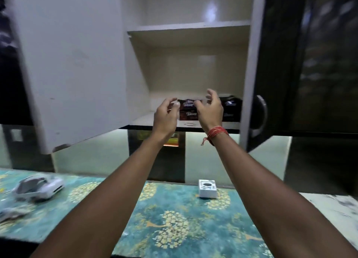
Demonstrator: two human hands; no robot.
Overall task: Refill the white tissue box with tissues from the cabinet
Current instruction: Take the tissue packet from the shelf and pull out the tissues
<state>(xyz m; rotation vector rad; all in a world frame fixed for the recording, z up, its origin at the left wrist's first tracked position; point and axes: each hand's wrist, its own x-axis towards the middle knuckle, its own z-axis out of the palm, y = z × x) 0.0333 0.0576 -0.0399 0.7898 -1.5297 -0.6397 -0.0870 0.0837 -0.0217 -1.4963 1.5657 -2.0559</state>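
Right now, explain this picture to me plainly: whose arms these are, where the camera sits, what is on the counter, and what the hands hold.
There is no machine here. A person wears one camera on the head, so you see their own two bare arms reaching up and forward. The left hand and the right hand, with a red thread at its wrist, are both open, fingers spread on either side of dark tissue packets stacked on the lowest shelf of an open cabinet. Nothing is gripped yet. Below lies a counter with a teal flowered cover. On it stand the white tissue box and, far left, a blurred white object I cannot identify.
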